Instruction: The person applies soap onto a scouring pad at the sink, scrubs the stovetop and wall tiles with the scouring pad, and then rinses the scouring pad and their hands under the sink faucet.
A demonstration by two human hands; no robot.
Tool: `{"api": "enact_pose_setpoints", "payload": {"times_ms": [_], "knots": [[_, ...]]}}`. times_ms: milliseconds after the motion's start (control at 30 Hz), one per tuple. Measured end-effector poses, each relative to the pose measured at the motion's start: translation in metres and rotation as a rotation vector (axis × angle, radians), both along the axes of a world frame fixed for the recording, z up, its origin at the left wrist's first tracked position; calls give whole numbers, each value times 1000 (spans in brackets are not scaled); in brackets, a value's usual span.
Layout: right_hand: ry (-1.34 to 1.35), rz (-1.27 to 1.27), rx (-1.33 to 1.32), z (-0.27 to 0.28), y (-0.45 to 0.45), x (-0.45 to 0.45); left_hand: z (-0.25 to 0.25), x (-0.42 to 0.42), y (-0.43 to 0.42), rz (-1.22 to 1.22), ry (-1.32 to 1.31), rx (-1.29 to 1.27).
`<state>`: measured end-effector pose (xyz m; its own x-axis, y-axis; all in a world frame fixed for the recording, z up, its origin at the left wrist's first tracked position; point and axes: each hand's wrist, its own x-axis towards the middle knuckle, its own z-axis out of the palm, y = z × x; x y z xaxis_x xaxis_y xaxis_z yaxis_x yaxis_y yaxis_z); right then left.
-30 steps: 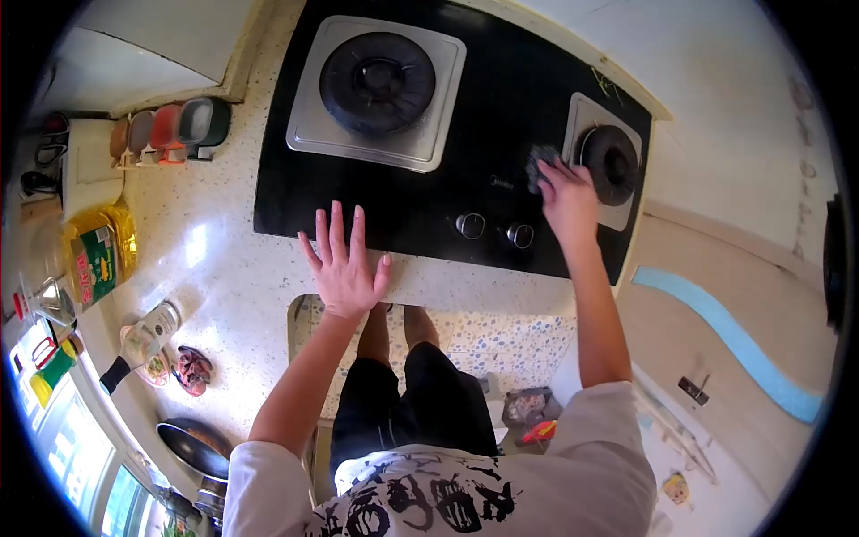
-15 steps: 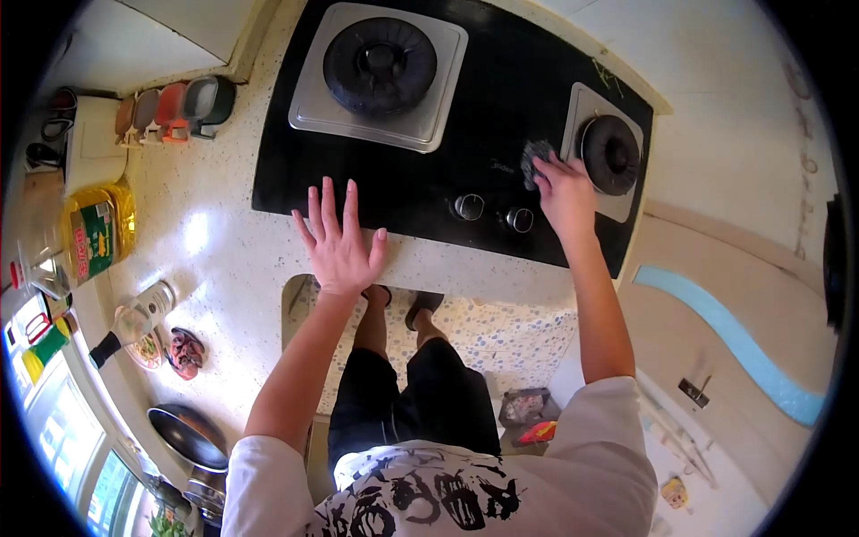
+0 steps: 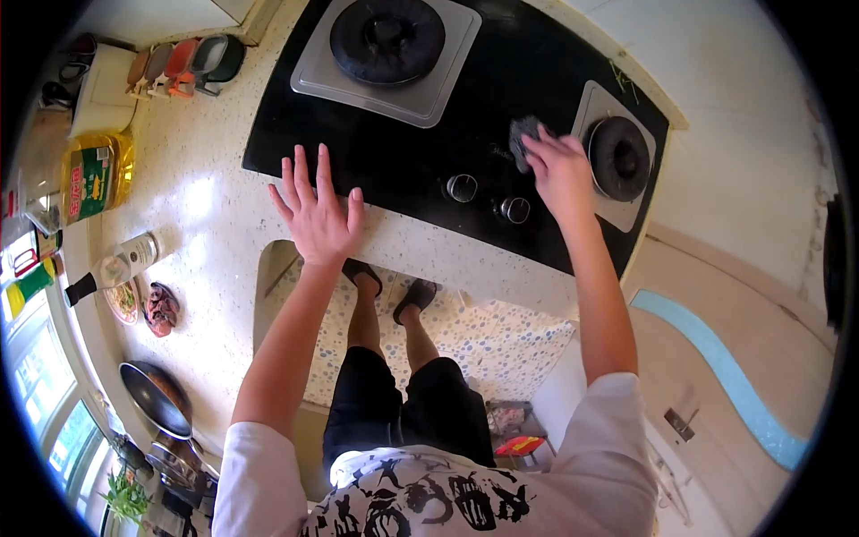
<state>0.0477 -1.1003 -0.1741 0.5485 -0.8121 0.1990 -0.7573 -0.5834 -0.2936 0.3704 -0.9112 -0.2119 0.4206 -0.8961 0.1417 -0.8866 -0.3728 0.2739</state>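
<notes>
My left hand lies flat with fingers spread. Its fingertips rest on the near left edge of the black glass cooktop, its palm over the pale speckled counter edge. My right hand has its fingers closed on a crumpled dark grey cloth, pressed to the glass between the two burners. The cloth's exact material is hard to make out. Just right of that hand is the small covered burner. Two control knobs, a left one and a right one, are nearer to me.
A large covered burner occupies the far left of the cooktop. On the left counter are seasoning boxes, an oil jug, a clear bottle and a frying pan. Some green scraps lie at the back edge.
My right hand has slid the cloth slightly left and away across the glass. My left hand has stayed at the cooktop's edge. The whole view has shifted and turned a little.
</notes>
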Motion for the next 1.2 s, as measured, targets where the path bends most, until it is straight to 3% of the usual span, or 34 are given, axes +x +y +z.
{"api": "enact_pose_setpoints", "payload": {"times_ms": [200,333,467,633,767,1000,1200], "knots": [[-205,229,63,-11,-9,107,-6,-7,-1,105,-45,-9],[-122,262,136,2,13,44,-5,-6,1,90,-30,-29],[-20,106,120,0,10,-26,-7,-4,0,96,-28,-48],[-108,184,62,0,-10,42,-6,-7,-1,108,-27,-61],[-184,340,182,2,0,72,-7,-6,-1,113,-37,-72],[-53,126,154,9,21,-45,-8,-5,0,119,-42,-67],[-90,49,39,-5,-19,15,-7,-4,0,127,-47,-78]]}}
